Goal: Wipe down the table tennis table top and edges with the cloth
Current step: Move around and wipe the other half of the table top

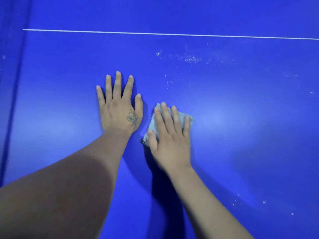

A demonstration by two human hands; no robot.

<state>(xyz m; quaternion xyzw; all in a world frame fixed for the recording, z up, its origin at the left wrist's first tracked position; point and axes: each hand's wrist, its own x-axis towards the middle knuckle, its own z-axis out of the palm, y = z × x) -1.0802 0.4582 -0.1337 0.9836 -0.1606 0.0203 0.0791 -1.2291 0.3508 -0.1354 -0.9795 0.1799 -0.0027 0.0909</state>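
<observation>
We press our right hand flat, fingers straight, on the folded grey cloth, which lies on the blue counter directly under that grip. Our left hand rests just beside it, spread wide, holding nothing. White specks lie beyond.

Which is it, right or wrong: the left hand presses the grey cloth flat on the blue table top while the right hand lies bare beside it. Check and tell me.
Wrong in one respect: the hands are swapped. In the head view the right hand presses the folded grey cloth flat on the blue table tennis table top, while the left hand lies bare beside it, fingers spread.
</observation>
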